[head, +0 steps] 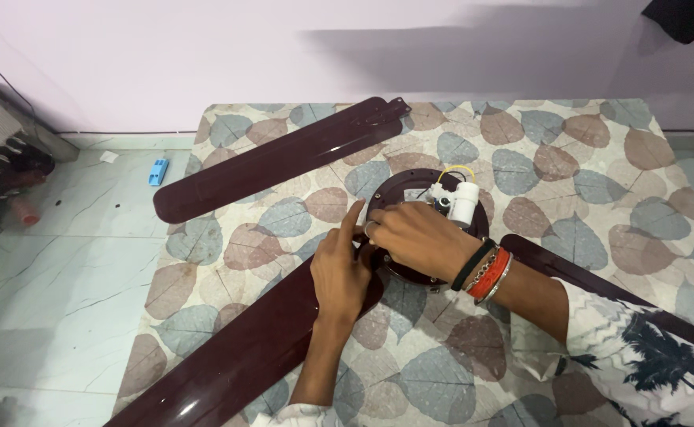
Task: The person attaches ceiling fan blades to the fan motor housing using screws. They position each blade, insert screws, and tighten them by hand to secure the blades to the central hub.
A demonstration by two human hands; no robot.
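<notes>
Counting around the round motor hub (410,186): three dark maroon fan blades (276,158), one white capacitor (464,202) on top, one blue thing (158,171) on the floor to its left.

Fan motor (410,190) on table (600,166); blades (276,158) around

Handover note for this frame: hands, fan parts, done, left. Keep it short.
Left hand: on the inner end of the near blade, at the motor hub rim, forefinger raised.
Right hand: flat on the hub; whether it grips anything cannot be told.
Parts: hub on the leaf-print cloth, white capacitor on top; far blade lies loose; right blade runs under the forearm.
Done: unclear. Left: far blade unattached.
</notes>
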